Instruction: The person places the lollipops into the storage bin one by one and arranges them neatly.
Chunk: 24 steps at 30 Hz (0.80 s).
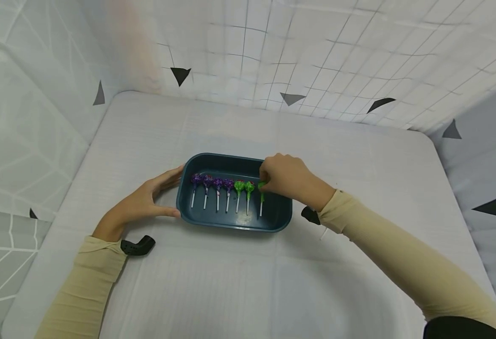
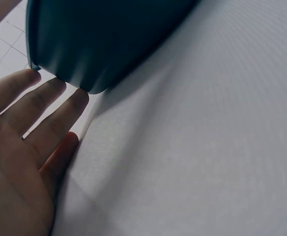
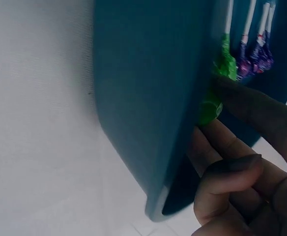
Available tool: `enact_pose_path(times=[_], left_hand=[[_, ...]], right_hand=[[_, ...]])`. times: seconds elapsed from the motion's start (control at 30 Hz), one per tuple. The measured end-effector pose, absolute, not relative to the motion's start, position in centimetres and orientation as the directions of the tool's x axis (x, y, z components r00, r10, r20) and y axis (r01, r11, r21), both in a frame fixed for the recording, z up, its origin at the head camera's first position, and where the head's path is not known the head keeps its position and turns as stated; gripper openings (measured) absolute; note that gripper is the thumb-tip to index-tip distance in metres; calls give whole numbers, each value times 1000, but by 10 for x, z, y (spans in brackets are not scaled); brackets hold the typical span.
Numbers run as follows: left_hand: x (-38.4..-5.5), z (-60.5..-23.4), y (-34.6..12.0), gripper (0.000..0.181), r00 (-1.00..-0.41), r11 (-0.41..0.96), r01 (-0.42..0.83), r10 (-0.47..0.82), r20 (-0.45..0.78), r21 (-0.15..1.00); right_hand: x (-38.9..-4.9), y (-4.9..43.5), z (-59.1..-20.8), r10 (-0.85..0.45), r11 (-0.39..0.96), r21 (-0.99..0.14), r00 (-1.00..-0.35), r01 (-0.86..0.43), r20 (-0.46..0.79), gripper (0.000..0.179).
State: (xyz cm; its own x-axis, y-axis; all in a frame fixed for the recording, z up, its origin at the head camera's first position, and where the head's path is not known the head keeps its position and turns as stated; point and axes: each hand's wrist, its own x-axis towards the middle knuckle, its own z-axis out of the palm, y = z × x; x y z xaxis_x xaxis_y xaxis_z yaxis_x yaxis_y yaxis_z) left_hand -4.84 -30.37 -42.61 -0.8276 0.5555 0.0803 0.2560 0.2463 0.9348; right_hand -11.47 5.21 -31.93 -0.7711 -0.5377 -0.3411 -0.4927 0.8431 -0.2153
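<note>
A dark teal plastic tray (image 1: 222, 225) stands on the table in the head view. Inside it lies a row of wrapped lollipops, white sticks pointing toward me: several purple lollipops (image 1: 207, 181) on the left, then green lollipops (image 1: 239, 186). My right hand (image 1: 288, 176) reaches over the tray's right end and pinches the rightmost green lollipop (image 3: 211, 109), its head partly hidden by the fingers. At the tray's left end my left hand (image 1: 146, 200) is spread, thumb near the front corner. In the left wrist view, its straight fingertips (image 2: 79, 97) touch the tray's outer wall.
A white stick (image 1: 323, 234) pokes out on the table beneath my right sleeve, the rest of it covered. White table cloth (image 1: 214, 282) surrounds the tray. Behind the table hangs a pale curtain (image 1: 231, 56) with grid lines and dark triangles, and more fabric encloses both sides.
</note>
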Motion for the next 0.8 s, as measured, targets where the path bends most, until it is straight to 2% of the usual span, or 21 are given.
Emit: enact_pose_path(times=[0.8], left_hand=[[-49,-429,-305,112,-830,268,246,555,60,931]], right_hand=[[-122,44,-334,-536,843,-187,-757,-504,-374,14]])
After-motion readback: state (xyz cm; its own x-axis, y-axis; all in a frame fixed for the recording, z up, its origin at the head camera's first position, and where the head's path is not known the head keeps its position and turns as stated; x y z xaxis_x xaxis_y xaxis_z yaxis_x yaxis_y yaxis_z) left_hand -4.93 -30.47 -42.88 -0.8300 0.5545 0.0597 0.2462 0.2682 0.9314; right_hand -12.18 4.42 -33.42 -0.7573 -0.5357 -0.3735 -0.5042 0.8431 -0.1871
